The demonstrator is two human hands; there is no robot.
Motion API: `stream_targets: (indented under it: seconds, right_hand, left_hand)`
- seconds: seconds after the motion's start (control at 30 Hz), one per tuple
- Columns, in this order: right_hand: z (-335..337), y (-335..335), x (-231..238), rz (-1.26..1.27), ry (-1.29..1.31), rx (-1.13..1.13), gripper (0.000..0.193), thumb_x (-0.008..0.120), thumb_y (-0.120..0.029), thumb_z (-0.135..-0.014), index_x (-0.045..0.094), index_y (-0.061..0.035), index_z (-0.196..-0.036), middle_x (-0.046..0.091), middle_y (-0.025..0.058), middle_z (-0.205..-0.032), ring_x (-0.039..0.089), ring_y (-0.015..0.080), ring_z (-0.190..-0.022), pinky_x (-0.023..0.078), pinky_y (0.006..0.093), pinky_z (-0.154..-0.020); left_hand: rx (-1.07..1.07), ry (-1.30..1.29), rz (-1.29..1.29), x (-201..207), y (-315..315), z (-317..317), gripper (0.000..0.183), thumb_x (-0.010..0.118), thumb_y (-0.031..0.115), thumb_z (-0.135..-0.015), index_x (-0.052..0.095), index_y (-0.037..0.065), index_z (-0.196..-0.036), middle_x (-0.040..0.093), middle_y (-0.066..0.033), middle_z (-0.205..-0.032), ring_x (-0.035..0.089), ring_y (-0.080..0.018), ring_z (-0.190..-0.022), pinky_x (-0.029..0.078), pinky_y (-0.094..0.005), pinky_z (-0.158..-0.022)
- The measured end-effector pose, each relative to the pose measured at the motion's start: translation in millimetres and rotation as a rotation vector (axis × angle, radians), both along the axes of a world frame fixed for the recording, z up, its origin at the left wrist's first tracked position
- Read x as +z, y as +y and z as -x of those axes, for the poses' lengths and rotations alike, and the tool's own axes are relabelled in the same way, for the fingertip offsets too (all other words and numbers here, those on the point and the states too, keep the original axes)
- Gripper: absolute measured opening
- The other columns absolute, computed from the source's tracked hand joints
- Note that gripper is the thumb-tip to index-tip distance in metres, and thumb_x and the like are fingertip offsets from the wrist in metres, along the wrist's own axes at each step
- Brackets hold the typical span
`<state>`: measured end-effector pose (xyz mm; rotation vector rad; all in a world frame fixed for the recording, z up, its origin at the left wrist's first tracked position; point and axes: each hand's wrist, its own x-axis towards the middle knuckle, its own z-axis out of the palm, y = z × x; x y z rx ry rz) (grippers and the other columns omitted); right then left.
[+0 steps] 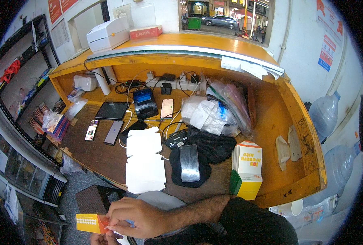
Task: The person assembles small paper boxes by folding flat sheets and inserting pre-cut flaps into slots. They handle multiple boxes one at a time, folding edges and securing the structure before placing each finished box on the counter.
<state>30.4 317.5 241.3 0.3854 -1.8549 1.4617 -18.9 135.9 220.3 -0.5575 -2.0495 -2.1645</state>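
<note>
Low in the head view, a small yellow and orange paper carton [91,223] with a white pattern is between my two hands. My right hand [138,216] reaches across from the right, its fingers pinched at the carton's orange edge. Below it, my left hand [102,238] grips the carton from underneath, partly cut off by the lower rim. A bit of white card shows under the right fingers. Beyond the hands, flat white carton blanks [145,173] lie in overlapping piles on the brown desk. A stack of printed yellow, white and green cartons [250,161] stands at the right.
A dark phone [189,163] lies on black cloth. Further back are more phones [114,132], a tablet [111,110], a black card-reader-like device [145,104], cables and plastic bags [214,114]. A raised yellow counter [181,43] carries a white printer [108,34]. A dark woven stool [93,200] stands lower left.
</note>
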Motion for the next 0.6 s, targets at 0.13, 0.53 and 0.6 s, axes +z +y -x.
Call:
stream_targets:
  seconds: [0.13,0.53,0.6]
  right_hand:
    - [-2.5,2.8,0.9,-0.021,-0.032,-0.015,0.01,0.073,-0.013,-0.1,0.066,-0.0059,-0.098,0.068,0.01,-0.104,0.068,0.0297,-0.108,0.049,0.0462,-0.094]
    - [-4.9,2.6,7.4,-0.077,0.089,0.049,0.014,0.07,-0.012,-0.096,0.059,-0.0049,-0.092,0.059,0.0126,-0.097,0.061,0.0355,-0.094,0.048,0.048,-0.084]
    - [-6.8,3.1,7.5,-0.094,0.06,0.026,0.014,0.07,-0.012,-0.096,0.059,-0.0044,-0.092,0.058,0.0124,-0.097,0.061,0.0352,-0.094,0.048,0.0469,-0.084]
  left_hand:
    - [-0.078,0.024,-0.052,3.6,-0.3,-2.9,0.019,0.075,0.006,-0.101,0.073,-0.008,-0.112,0.078,-0.0183,-0.101,0.071,-0.0192,-0.077,0.06,-0.0314,-0.069]
    - [-0.12,-0.023,0.041,12.9,-7.3,0.8,0.02,0.075,0.003,-0.099,0.075,-0.009,-0.115,0.078,-0.016,-0.103,0.07,-0.0171,-0.084,0.057,-0.0295,-0.076]
    - [-0.139,-0.032,0.072,6.6,-16.9,5.5,0.02,0.075,0.002,-0.099,0.075,-0.009,-0.116,0.078,-0.0147,-0.102,0.07,-0.0162,-0.083,0.056,-0.0285,-0.076]
